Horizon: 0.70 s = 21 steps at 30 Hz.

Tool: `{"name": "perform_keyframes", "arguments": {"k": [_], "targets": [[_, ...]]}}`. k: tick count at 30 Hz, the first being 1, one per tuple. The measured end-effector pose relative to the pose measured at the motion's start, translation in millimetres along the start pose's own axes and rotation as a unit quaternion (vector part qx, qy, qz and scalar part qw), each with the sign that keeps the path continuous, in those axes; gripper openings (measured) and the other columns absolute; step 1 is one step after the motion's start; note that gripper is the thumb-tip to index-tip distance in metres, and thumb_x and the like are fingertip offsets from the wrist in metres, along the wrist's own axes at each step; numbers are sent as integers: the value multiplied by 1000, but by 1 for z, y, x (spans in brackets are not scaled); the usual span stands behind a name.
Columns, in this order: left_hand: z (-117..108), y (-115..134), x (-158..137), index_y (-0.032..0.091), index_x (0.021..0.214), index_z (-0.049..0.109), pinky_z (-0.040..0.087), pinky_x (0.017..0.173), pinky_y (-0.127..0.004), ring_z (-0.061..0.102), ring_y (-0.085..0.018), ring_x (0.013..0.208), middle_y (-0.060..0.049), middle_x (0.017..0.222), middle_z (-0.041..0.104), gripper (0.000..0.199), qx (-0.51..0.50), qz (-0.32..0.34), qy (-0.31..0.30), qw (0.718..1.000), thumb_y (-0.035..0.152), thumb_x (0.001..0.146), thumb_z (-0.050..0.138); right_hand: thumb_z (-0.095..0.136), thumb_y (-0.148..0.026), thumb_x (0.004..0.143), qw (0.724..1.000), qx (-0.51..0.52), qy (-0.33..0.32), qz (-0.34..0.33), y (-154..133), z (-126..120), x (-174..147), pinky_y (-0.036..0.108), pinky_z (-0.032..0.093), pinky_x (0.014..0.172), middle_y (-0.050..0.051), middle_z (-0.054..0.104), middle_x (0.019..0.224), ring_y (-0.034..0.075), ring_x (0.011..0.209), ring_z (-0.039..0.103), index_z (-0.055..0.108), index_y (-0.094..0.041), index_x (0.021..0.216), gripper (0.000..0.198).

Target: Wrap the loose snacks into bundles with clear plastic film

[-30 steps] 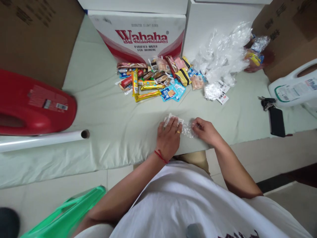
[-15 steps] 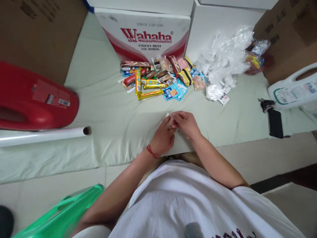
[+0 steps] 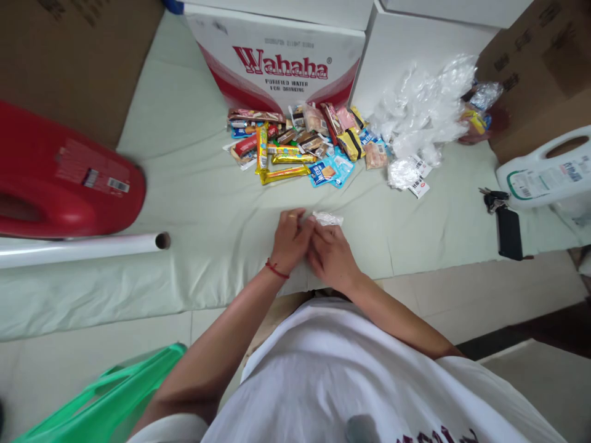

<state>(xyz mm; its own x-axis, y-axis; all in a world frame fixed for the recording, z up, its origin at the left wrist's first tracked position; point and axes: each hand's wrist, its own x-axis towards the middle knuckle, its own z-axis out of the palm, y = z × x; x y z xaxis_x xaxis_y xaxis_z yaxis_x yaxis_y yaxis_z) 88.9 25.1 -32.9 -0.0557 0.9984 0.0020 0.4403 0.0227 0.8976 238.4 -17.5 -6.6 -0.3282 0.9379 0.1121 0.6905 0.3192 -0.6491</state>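
Note:
A small crumpled piece of clear plastic wrap [image 3: 329, 218] sticks out past the fingers of my right hand [image 3: 336, 255], which are closed on it. Against its left end my left hand [image 3: 289, 240], with a red cord on the wrist, has its fingers bent and its thumb pressed in. The two hands touch at the fingertips, low over the pale green cloth [image 3: 221, 227]. Whatever the wrap may contain is hidden. Beyond the hands lies a pile of packaged snacks [image 3: 290, 157], with a heap of crumpled clear plastic [image 3: 415, 117] to its right.
A Wahaha carton [image 3: 286, 61] stands behind the snacks. On the left are a red jug [image 3: 78, 178] and a white roll [image 3: 83, 247]. To the right lie a white bottle [image 3: 549, 172], keys [image 3: 495, 200] and a black case [image 3: 510, 232]. A green bag [image 3: 115, 394] is below left.
The hands have shifted from overlapping to side by side. My left hand moved left and my right hand turned, leaving more of the plastic wrap showing beyond its fingers. The view tilted slightly.

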Motion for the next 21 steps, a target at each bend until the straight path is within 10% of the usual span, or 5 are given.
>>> {"name": "perform_keyframes", "arguments": {"k": [8,12,15,21], "targets": [[16,2,18,15,104,73,46,113,-50,60,-32,117,-15,116,67,33,171,54,-71,981,43,99,56,59,-22,99,983,49,-113,-139,14,6,-30,58,43,122,12,71,137,31,143,52,74,-22,132,36],[19,4,19,19,94,69,48,104,-48,61,-31,105,-13,102,67,31,206,58,-59,975,39,103,47,50,-24,104,988,112,-20,-102,24,-14,-43,50,58,107,8,79,116,25,119,69,75,-28,126,34],[19,6,18,21,87,65,49,96,-43,61,-29,99,-11,96,67,30,211,62,-61,974,39,102,47,50,-24,103,996,25,51,-62,33,-26,-36,58,47,119,8,71,140,29,139,58,67,-30,142,43],[17,4,23,19,89,68,51,86,-39,64,-24,85,-8,87,68,30,132,-1,-57,990,41,100,51,58,-27,102,992,-91,-23,-83,58,-19,5,60,33,128,10,49,166,34,155,38,49,-22,161,60]]}}
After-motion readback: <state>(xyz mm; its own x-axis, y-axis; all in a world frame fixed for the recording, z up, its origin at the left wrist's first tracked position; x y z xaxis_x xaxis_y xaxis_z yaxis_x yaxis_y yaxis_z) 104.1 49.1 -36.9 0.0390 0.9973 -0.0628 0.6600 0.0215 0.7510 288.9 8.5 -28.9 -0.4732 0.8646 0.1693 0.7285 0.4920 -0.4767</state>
